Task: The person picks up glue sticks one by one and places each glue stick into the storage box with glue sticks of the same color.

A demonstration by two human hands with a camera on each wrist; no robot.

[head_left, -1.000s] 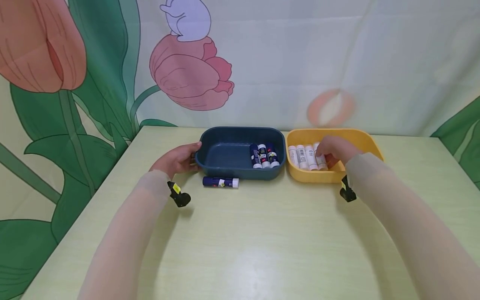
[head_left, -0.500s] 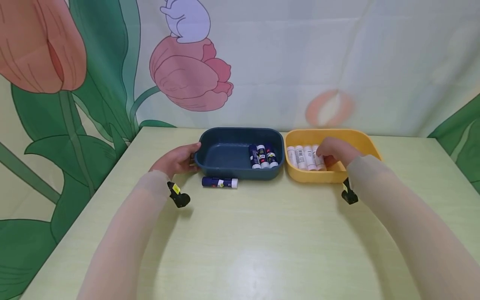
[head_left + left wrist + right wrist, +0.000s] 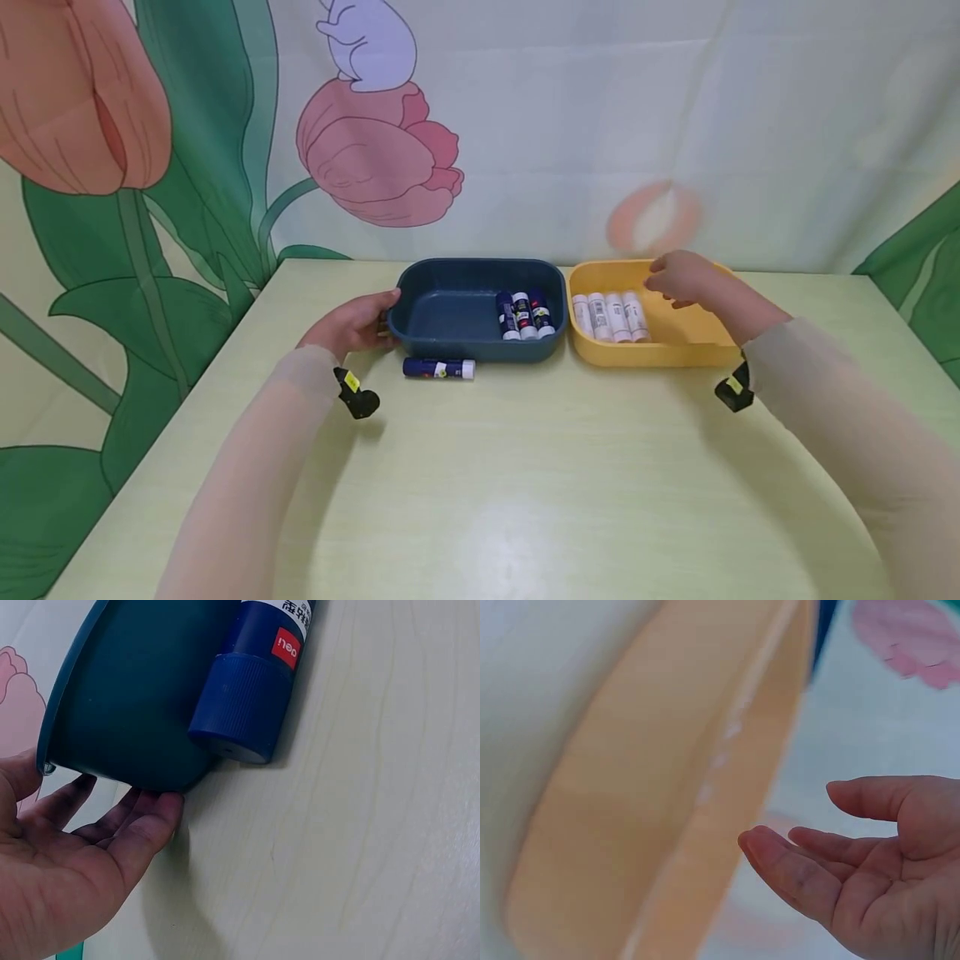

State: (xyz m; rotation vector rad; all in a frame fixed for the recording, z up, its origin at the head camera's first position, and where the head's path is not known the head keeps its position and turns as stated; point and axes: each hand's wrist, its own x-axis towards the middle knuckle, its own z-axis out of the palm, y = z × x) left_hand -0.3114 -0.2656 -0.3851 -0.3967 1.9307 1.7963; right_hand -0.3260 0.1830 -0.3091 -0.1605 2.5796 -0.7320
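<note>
My left hand [image 3: 352,323] holds the left end of the dark blue bin [image 3: 472,348], thumb at its rim and fingers against the outer wall. Inside, at the right end, lie three blue glue sticks [image 3: 522,315] with white ends. Another blue glue stick [image 3: 438,368] lies on the table along the bin's front; its ribbed blue cap [image 3: 244,705] shows large in the left wrist view. Above the yellow bin [image 3: 660,356] hovers my right hand [image 3: 686,279], its fingers loose and holding nothing. Several white glue sticks [image 3: 617,317] lie side by side in the yellow bin's left part.
Both bins stand next to each other near the back edge of the pale wooden table [image 3: 487,475]. Behind them hangs a cloth [image 3: 555,150] printed with tulips and a white animal. A small black camera [image 3: 358,400] sits at the left wrist.
My right hand has let go of the rightmost white glue stick and risen up and to the right, over the yellow bin. The left hand keeps its place at the blue bin.
</note>
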